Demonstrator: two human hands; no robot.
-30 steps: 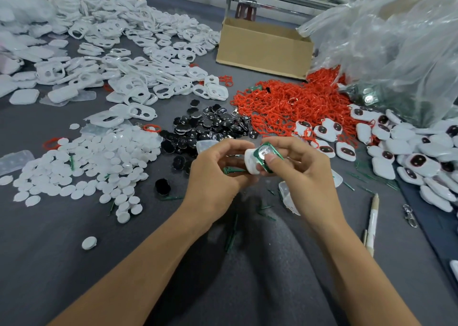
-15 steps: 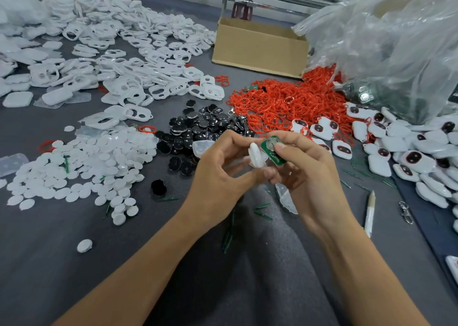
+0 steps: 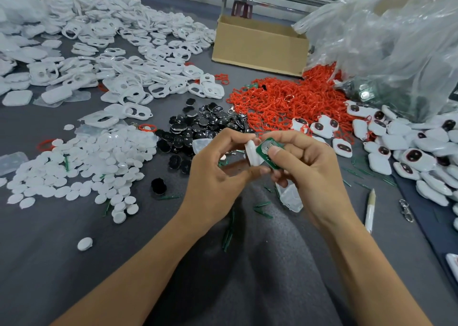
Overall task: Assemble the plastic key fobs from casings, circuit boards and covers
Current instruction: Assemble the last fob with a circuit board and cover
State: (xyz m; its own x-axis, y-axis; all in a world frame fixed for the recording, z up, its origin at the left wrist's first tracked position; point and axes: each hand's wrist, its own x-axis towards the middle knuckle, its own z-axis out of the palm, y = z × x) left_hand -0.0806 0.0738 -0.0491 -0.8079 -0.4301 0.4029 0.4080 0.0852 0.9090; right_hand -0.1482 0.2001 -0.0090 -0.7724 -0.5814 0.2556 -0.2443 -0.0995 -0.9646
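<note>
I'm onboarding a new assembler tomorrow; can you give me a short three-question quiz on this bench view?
1. True or false: the right hand holds a green circuit board.
2. The pile of loose rings beside the cardboard box is: A) red B) blue C) yellow.
3. Which hand pinches the white casing piece?
Key: 1 true; 2 A; 3 the left hand.

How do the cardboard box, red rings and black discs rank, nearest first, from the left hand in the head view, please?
1. Black discs, just beyond the left hand.
2. Red rings, farther back, to the right.
3. Cardboard box, at the back.
</note>
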